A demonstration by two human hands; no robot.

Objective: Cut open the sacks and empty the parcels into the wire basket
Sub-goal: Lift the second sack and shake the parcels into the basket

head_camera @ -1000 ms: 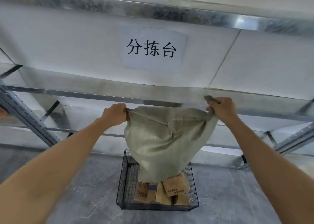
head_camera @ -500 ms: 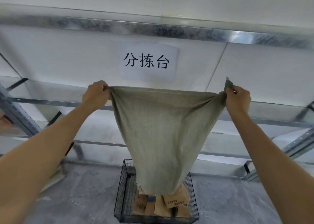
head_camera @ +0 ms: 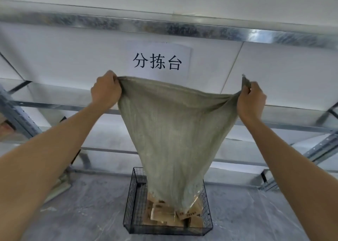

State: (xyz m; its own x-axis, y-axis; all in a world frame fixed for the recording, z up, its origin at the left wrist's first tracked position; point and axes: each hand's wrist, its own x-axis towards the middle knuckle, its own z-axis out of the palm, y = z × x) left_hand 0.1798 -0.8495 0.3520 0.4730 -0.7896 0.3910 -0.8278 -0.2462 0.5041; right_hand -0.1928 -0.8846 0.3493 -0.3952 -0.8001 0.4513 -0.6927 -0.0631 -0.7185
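Your left fingers (head_camera: 114, 79) are clenched on one upper corner of the sack (head_camera: 173, 131), the fabric bunched in the left hand (head_camera: 106, 90). Your right fingers (head_camera: 247, 90) pinch the opposite upper corner, and a short tab of cloth stands up above the right hand (head_camera: 251, 103). Both arms reach forward and upward, well apart, so the top edge of the sack is stretched between them with a slight sag toward the right.

The grey-green woven sack hangs from this edge and narrows downward. Its lower end reaches into the wire basket (head_camera: 130, 204), in front of the parcels (head_camera: 162, 216); whether it touches them cannot be told.

The brown cardboard parcels lie heaped in the middle and right part of the basket, several tilted. The black basket stands on the grey floor (head_camera: 82, 213), near the foot of a metal rack (head_camera: 182, 27).

Behind the sack, a white paper sign (head_camera: 158, 61) with three black characters is fixed to the pale panel of the rack.
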